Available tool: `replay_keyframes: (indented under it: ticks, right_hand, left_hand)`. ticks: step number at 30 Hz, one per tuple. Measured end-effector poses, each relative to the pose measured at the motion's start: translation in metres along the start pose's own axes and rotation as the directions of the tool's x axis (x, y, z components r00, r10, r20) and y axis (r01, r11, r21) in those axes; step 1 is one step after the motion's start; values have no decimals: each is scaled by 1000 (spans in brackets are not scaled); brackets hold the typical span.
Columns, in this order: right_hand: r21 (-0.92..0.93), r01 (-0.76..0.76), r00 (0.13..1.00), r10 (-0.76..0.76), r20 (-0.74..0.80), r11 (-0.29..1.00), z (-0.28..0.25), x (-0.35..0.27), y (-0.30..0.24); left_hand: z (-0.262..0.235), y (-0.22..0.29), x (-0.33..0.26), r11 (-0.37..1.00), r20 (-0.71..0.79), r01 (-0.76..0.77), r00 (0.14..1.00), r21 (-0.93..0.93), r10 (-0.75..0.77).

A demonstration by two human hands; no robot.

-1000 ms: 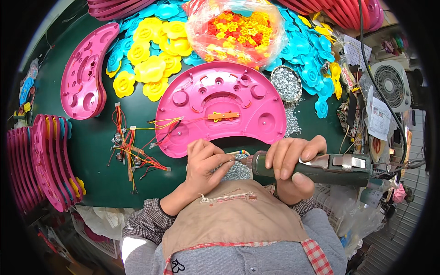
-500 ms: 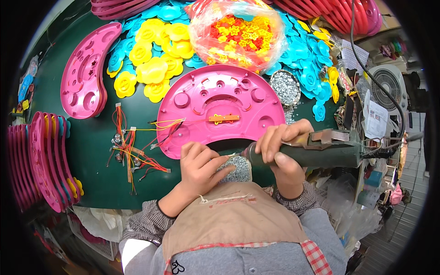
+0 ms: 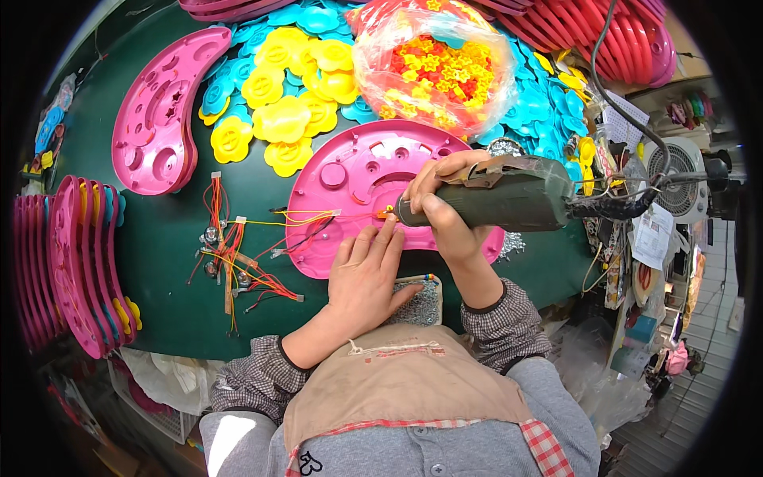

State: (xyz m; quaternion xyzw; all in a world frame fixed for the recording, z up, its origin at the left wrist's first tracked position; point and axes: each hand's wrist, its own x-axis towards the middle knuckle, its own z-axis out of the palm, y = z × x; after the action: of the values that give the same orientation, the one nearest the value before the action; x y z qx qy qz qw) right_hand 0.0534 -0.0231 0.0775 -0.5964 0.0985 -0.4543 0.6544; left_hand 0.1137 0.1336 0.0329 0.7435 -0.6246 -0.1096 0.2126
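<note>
My right hand (image 3: 447,208) is wrapped round a dark green electric screwdriver (image 3: 509,197), which lies tilted over a pink curved plastic shell (image 3: 318,250). The screwdriver's tip meets a small orange-brown circuit board (image 3: 388,215) inside the shell, most of it hidden. My left hand (image 3: 362,274) rests with its fingers stretched out, the fingertips at the board just beside the tip. Red and yellow wires (image 3: 306,220) run from the board to the left. Under my left thumb is a shallow tray of small screws (image 3: 420,300). Whether a screw sits under the tip is hidden.
Bundled wires with small round parts (image 3: 234,254) lie left of the shell. Pink shells stand in a stack (image 3: 75,266) at far left. Yellow flower pieces (image 3: 282,119) and a plastic bag of small stars (image 3: 437,71) lie behind. The screwdriver's cable (image 3: 608,208) hangs at right.
Both hands moved from the screw tray up to the board in the shell. My left fingers left the screwdriver's tip and straightened. The view has shifted slightly.
</note>
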Motion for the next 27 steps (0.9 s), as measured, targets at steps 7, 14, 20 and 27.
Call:
replay_keyframes:
  ticks: [7, 14, 20, 27]
  right_hand:
    - [-119, 32, 997, -23, 78, 992, -5, -2, 25]
    - [150, -35, 999, 38, -19, 988, -19, -1, 9]
    - [-50, 160, 983, -164, -86, 986, -65, -21, -34]
    - [-194, 140, 973, -171, -154, 971, -95, -46, -47]
  left_hand:
    - [3, -1, 2, 999, -1, -3, 1000, -46, 3]
    - [-21, -25, -16, 915, -227, -114, 974, -387, 25]
    - [-58, -134, -20, 940, -424, 93, 875, -328, -235]
    - [-125, -136, 2, 887, 215, 110, 977, -449, -13]
